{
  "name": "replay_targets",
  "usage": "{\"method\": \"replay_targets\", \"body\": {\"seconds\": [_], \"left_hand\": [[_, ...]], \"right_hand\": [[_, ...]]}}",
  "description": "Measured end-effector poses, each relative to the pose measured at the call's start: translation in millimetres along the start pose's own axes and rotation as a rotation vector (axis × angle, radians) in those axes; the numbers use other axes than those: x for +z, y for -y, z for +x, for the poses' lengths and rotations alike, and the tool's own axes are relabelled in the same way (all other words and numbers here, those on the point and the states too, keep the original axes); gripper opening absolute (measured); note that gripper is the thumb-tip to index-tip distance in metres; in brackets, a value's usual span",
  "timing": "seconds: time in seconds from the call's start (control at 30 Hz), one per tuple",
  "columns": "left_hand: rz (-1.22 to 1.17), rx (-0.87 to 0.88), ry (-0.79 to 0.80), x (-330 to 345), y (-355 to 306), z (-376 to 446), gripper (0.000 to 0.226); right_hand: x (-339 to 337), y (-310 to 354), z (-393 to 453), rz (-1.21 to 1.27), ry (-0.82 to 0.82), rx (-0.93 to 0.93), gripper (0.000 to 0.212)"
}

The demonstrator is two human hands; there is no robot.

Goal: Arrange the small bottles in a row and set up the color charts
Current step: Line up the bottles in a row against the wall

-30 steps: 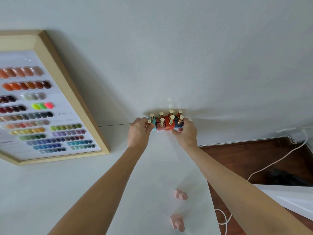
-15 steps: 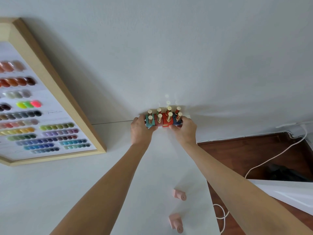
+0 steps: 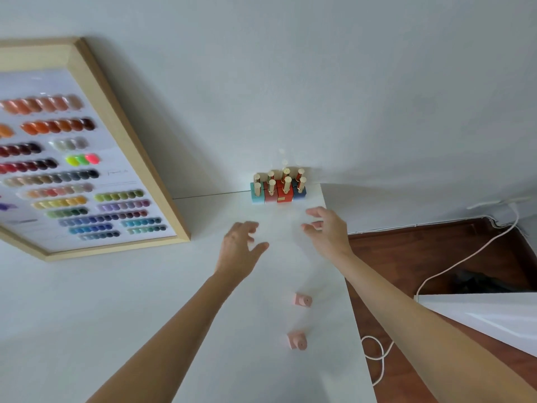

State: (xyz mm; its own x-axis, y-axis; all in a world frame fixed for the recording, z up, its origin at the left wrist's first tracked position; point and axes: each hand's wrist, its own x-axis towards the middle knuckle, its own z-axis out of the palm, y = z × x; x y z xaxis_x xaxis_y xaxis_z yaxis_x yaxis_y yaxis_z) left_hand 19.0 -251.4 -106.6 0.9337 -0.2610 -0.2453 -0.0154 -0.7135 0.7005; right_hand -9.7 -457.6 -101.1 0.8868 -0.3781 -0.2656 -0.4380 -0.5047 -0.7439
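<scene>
Several small bottles (image 3: 278, 189) with gold caps stand packed in two tight rows against the wall at the far end of the white table (image 3: 145, 309); their bodies are teal, red and blue. My left hand (image 3: 239, 248) hovers over the table a little in front of them, fingers spread and holding nothing. My right hand (image 3: 328, 231) is just right of it, also empty with fingers apart. A wood-framed color chart (image 3: 87, 170) with rows of colored swatches leans against the wall at the left.
Two small pink pieces (image 3: 303, 300) (image 3: 297, 340) lie on the table near its right edge. Beyond that edge is a brown wooden floor (image 3: 421, 257) with a white cable (image 3: 470, 254). A white surface (image 3: 488, 318) juts in at the lower right.
Both hands let go of the bottle cluster and drew back toward me; the bottles stay against the wall. The camera view shifted slightly.
</scene>
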Motion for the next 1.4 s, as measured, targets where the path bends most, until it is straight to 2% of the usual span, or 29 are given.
{"method": "replay_targets", "body": {"seconds": [0.07,0.13,0.23,0.3,0.37,0.47,0.7,0.87,1.0,1.13,1.33,1.4], "left_hand": [[-0.036,0.075,0.096,-1.6,9.6,-40.0,0.031],[-0.058,0.100,0.206,-1.2,19.1,-75.5,0.026],[0.002,0.115,0.402,7.2,25.0,-115.7,0.036],[0.052,0.132,0.482,17.6,22.6,-135.2,0.048],[0.093,0.129,0.486,30.3,16.5,-149.3,0.057],[0.130,0.106,0.406,47.9,5.8,-160.6,0.052],[0.083,0.154,0.173,62.8,-5.6,-167.4,0.009],[-0.073,0.133,0.123,48.8,1.5,-162.7,0.008],[-0.134,0.104,-0.015,18.9,6.9,-140.8,0.014],[-0.102,0.106,-0.180,-19.1,9.7,-98.9,0.032],[-0.018,0.102,-0.290,-54.1,2.0,-26.3,0.002],[-0.005,0.082,-0.303,-60.6,-1.1,-3.6,0.004]], "right_hand": [[-9.3,-8.7,-30.3,-0.027,0.079,-0.043,0.024],[-16.4,-15.8,-59.3,-0.048,0.157,-0.068,0.029],[-22.8,-22.7,-97.8,-0.056,0.299,-0.059,0.042],[-23.5,-23.8,-118.4,-0.028,0.361,-0.070,0.032],[-22.8,-21.9,-132.1,-0.004,0.371,-0.103,0.030],[-18.8,-18.9,-139.5,-0.013,0.343,-0.193,0.019],[-14.3,-14.5,-142.4,-0.115,0.237,-0.276,0.012],[-16.8,-12.1,-135.3,-0.179,0.184,-0.306,0.010],[-19.6,0.6,-120.8,-0.145,0.139,-0.315,0.010],[-12.5,22.7,-96.3,-0.098,0.106,-0.325,0.010],[8.5,58.7,-53.5,-0.112,0.033,-0.409,0.014],[16.5,68.0,-40.4,-0.097,0.012,-0.421,0.013]]}}
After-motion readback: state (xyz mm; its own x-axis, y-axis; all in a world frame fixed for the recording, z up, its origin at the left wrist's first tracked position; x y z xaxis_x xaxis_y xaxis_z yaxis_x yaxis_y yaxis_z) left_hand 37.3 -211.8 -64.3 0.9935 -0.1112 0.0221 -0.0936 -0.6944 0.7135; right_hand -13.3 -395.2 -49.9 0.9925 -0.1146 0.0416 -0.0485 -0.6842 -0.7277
